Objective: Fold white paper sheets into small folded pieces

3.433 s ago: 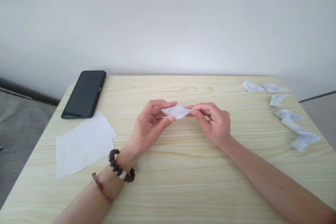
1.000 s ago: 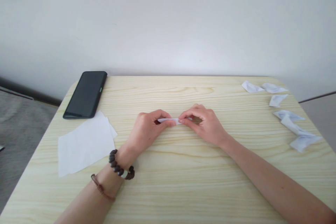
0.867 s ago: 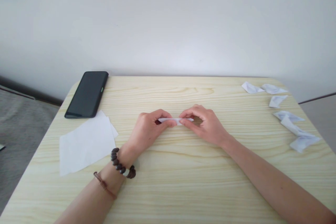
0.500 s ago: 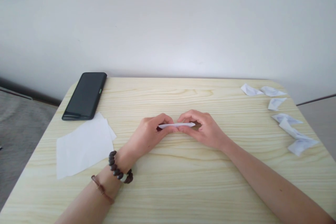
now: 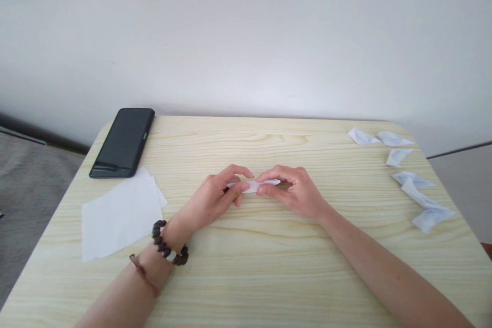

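Observation:
A narrow strip of folded white paper spans the gap between my two hands above the middle of the table. My left hand pinches its left end with the thumb on the near face, the index finger lifted off it. At the other end, my right hand grips the paper between thumb and fingers. Parts of the paper's ends are covered by the fingers. Dark beads and a thin brown cord circle my left wrist.
White paper sheets lie at the left, below a black phone. Along the right edge of the wooden table are several folded white paper pieces, some overlapping. A pale wall rises behind the table.
My left index finger has lifted away from the paper, and the left thumb has shifted onto its face. More of the paper's near side now shows. The view has shifted slightly.

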`<control>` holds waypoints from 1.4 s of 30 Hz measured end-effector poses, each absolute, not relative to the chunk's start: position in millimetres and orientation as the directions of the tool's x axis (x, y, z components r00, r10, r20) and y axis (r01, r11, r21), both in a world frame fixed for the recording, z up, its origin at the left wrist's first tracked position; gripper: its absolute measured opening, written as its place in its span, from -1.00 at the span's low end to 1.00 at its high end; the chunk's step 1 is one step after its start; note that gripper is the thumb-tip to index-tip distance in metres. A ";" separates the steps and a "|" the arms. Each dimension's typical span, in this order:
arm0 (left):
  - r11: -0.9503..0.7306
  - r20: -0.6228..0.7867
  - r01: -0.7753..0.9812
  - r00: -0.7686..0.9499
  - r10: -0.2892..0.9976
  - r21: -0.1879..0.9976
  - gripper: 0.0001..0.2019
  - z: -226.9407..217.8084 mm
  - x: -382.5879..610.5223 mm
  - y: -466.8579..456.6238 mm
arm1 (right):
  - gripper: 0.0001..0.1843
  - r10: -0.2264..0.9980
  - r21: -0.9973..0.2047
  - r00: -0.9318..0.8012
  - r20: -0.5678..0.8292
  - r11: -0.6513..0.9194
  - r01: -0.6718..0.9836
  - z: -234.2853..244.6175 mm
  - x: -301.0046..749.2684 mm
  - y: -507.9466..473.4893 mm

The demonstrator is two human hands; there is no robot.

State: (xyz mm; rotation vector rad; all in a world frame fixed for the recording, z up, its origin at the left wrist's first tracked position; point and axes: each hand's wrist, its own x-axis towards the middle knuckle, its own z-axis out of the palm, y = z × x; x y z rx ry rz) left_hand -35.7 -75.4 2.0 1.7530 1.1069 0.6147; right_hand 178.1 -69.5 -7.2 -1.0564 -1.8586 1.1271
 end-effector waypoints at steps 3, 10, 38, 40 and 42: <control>-0.143 -0.057 0.358 0.495 0.867 0.923 -0.76 1.2 -36.4 -75.2 | -0.89 0.898 -0.932 -0.413 0.150 0.268 0.245 -8.0 178.9 -69.1; -0.171 -0.032 0.390 0.461 0.887 0.905 -0.77 1.7 -37.7 -74.4 | -0.85 0.848 -0.839 -0.459 0.265 0.437 0.324 -6.0 184.1 -66.7; -0.504 0.265 0.569 0.451 0.852 0.651 -0.82 -7.7 -27.9 -74.6 | -0.91 0.836 -0.780 -0.434 0.336 0.505 0.369 -10.5 179.0 -67.9; -0.490 0.264 0.575 0.433 0.862 0.655 -0.82 -8.1 -28.4 -74.3 | -0.91 0.832 -0.791 -0.458 0.313 0.495 0.360 -10.2 179.7 -67.5; -0.481 0.262 0.558 0.428 0.865 0.676 -0.84 -8.4 -29.4 -73.6 | -0.89 0.832 -0.785 -0.457 0.313 0.498 0.368 -11.0 180.0 -67.3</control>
